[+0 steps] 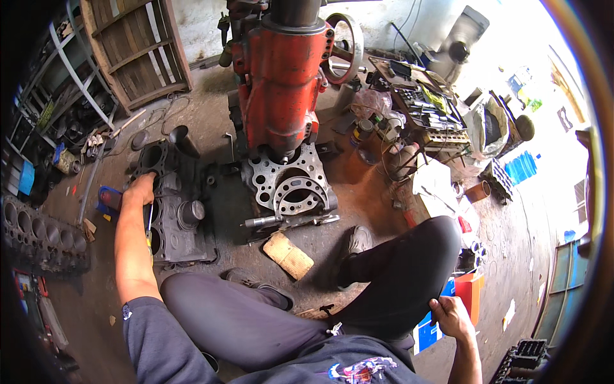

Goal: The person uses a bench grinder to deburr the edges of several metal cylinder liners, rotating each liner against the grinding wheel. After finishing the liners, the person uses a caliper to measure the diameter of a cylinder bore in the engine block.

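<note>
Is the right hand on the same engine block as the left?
No, only the left hand is at the dark engine block; the right hand is beside the bent right leg.

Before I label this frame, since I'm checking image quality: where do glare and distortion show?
Head view: glare whitens the upper right, around the translucent blue plastic bottle; head view: distortion bows the blue-green framed panel at lower right, near the picture's dark rim.

Dark short-sleeved T-shirt [294, 370], multicoloured print [362, 370], pale mark [126, 312] on left sleeve [160, 339], white drawstring [334, 329], charcoal trousers [240, 320], dark shoes [361, 239]
</note>
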Demonstrator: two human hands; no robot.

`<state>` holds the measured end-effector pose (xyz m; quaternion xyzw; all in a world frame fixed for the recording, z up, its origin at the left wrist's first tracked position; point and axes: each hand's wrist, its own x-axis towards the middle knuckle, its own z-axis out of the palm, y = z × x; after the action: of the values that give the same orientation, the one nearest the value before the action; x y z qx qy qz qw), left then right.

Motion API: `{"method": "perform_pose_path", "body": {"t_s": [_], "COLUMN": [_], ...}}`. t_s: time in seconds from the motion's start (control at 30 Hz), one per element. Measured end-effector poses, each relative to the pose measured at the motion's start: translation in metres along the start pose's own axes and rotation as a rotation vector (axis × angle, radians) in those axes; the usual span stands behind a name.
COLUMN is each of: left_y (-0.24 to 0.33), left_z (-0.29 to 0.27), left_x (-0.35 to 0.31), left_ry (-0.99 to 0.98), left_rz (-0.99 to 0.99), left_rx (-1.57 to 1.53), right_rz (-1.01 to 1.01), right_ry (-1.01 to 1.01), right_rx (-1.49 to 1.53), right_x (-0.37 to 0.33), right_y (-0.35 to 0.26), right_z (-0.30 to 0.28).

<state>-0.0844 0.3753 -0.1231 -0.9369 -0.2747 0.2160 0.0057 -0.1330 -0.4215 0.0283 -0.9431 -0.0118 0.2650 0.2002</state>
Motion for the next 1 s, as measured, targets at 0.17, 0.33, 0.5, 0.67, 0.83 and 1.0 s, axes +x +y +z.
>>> {"method": "perform_pose_path", "body": {"t_s": [0.17, 0.33, 0.5, 0.67, 0.83, 1.0], "left_y": [0.004, -0.006, -0.019, -0.022, 0.001, 0.075], "left_z": [0.009, 0.015, -0.01, -0.075, -0.178, -0.179], "left_x": [0.003, 0.014, 0.002, -0.038, -0.1, -0.194], "left_ry": [0.074, 0.126, 0.229, 0.679, 1.15, 1.31], "left_rz": [-0.024, 0.02, -0.027, 0.099, 0.312, 0.262], "left_rx": [0.05, 0.046, -0.046, -0.452, -1.108, -1.513], "right_rz": [0.061, 0.124, 0.099, -0.36, -1.053, -0.977], "right_ry": [-0.241, -0.327, -0.36, -0.162, -0.017, -0.133], "right_rx": [-0.138, -0.053, -0.07, -0.034, -0.097, -0.374], "right_x": [-0.043, -0.044, -0.018, 0.0, 0.112, 0.254], "right_y": [-0.013, -0.016, -0.025, -0.065, -0.143, -0.225], "right_z": [-0.012, -0.009, -0.012, -0.054, -0.036, 0.02]}}
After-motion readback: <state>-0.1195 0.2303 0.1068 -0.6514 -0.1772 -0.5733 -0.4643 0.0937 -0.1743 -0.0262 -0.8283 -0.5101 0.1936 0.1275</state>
